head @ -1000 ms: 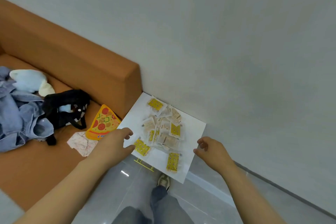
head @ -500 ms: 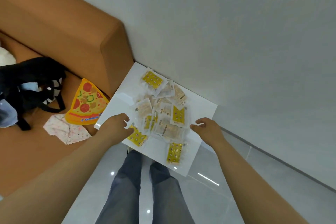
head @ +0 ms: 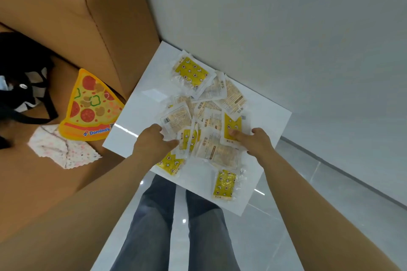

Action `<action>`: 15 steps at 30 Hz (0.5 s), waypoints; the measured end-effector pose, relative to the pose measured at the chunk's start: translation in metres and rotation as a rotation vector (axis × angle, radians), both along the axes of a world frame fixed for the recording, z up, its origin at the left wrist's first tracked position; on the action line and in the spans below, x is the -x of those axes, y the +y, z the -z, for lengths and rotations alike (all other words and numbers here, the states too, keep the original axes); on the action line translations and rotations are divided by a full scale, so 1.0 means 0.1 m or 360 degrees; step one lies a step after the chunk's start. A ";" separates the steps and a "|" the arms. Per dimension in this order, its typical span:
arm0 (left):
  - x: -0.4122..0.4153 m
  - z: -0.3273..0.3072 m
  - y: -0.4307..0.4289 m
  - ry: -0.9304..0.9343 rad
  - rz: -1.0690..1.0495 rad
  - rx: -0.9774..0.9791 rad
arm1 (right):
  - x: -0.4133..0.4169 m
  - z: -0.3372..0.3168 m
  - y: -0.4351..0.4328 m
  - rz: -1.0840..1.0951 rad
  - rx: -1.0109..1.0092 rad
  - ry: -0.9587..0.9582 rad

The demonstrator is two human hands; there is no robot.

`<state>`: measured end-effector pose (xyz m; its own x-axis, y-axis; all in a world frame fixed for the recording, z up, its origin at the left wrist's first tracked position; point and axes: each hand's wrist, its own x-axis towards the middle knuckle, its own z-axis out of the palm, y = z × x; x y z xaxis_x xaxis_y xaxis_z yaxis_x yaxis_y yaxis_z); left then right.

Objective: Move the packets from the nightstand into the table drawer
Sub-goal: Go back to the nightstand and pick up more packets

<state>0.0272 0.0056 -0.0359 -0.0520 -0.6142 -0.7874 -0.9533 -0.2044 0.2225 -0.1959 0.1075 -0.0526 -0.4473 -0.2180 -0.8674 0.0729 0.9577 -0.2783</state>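
Observation:
A white nightstand (head: 136, 121) stands against the wall with several snack packets (head: 211, 116) heaped on it, some yellow with star prints, some clear with pale labels. My left hand (head: 154, 143) grips the pile's left edge, fingers curled at a clear packet (head: 176, 119) and thumb on a yellow one. My right hand (head: 253, 141) pinches a yellow packet (head: 232, 125) on the pile's right side, thumb on top. Two yellow packets lie apart near the front edge, one (head: 224, 185) at the front right and one (head: 169, 164) partly under my left wrist. No drawer is in view.
An orange-brown sofa (head: 66, 17) adjoins the nightstand on the left. On it lie a pizza-slice cushion (head: 92, 105), a patterned cloth (head: 61, 152) and a black bag (head: 19, 86). The grey wall (head: 286, 28) is behind. My legs in jeans (head: 176, 226) stand on glossy floor.
The view has come closer and lower over the nightstand. Both hands moved inward from the nightstand's sides onto the pile and closed on packets.

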 end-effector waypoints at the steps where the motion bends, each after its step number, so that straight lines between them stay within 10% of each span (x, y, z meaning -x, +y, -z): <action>1: 0.02 0.03 0.00 0.0019 -0.0061 -0.0015 | -0.02 0.04 -0.01 0.0028 0.0022 0.0000; 15: 0.23 0.36 0.00 0.0137 -0.0478 -0.0049 | -0.25 0.03 -0.05 0.0028 0.0159 0.0257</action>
<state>0.0044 0.0053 -0.0716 0.0609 -0.5883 -0.8063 -0.8271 -0.4820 0.2892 -0.1709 0.1027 -0.0556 -0.5836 -0.2903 -0.7584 0.0360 0.9237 -0.3814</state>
